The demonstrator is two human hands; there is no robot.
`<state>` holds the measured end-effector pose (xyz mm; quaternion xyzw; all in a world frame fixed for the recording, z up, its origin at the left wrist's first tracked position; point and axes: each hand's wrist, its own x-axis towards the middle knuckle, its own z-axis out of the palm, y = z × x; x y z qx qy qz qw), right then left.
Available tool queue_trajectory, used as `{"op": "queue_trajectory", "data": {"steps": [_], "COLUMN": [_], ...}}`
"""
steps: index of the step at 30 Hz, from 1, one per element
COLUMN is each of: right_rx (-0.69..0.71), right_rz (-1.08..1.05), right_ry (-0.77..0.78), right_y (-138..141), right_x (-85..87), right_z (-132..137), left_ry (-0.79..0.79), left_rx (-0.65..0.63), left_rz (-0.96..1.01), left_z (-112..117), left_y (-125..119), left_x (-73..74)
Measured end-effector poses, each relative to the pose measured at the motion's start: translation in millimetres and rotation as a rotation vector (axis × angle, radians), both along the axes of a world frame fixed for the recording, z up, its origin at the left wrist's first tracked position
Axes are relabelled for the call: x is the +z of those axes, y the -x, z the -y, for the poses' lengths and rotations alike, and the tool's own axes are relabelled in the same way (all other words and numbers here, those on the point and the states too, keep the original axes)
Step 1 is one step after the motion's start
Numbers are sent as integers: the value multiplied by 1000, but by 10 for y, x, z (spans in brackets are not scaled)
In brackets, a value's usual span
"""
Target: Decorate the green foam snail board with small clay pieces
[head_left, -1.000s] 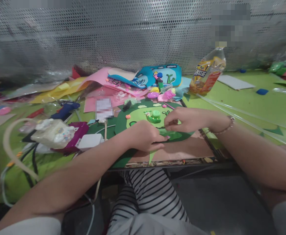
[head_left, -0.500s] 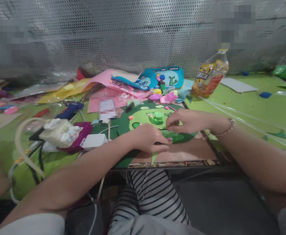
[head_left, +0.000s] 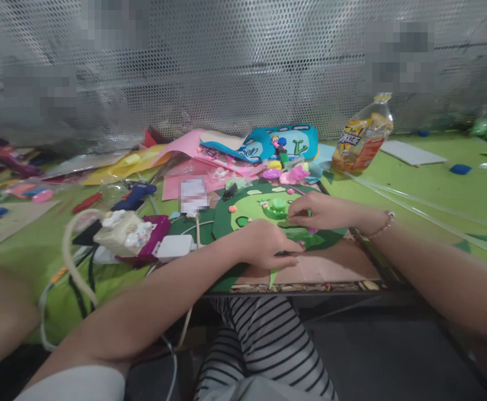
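Observation:
My left hand (head_left: 267,245) rests at the near edge of a green layered paper picture (head_left: 226,234), index finger and thumb stretched out and apart. My right hand (head_left: 320,213) is over the picture's right side, its fingertips pinched together. What they hold, if anything, is too small or hidden to name. Just left of those fingertips is a green clay snail (head_left: 278,207) on the light green middle. A small orange clay piece (head_left: 232,209) and a dark ring outline (head_left: 242,222) lie further left. The right hand covers part of the picture.
A purple stand with a cream charger (head_left: 124,234), cables and a white adapter (head_left: 175,247) crowd the left. Behind are a blue glue gun (head_left: 134,197), a blue paper picture (head_left: 285,142) and bagged clay. A snack-filled plastic bottle (head_left: 362,136) stands at the back right. Another person's arm (head_left: 1,312) is at far left.
The whole view has shifted, so things appear further right and lower. My right fingertips have come slightly closer to the snail. The left hand keeps its place on the picture.

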<state>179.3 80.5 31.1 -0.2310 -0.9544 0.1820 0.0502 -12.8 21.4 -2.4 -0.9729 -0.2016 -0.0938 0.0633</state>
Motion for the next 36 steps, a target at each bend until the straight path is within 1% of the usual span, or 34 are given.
{"op": "queue_trajectory", "data": {"steps": [6, 10, 19, 23, 26, 33, 36], "right_rx": [-3, -3, -10, -13, -13, -8, -8], "right_rz": [7, 0, 1, -2, 4, 1, 8], "right_ry": [11, -4, 1, -5, -12, -38, -33], "right_y": [-7, -2, -1, -3, -5, -20, -23], "right_x": [-21, -32, -62, -64, -58, -79, -94], "right_z": [-15, -26, -45, -43, -46, -91, -109], "left_ry": [-36, -8, 13, 22, 63, 212, 213], "left_rx": [20, 8, 49, 48, 55, 0, -15], "left_rz": [1, -5, -52, 7, 52, 163, 186], "left_z": [-1, 0, 5, -31, -46, -53, -46], "left_y": [-7, -6, -26, 19, 54, 71, 71], "left_x": [-10, -2, 21, 44, 73, 109, 114]}}
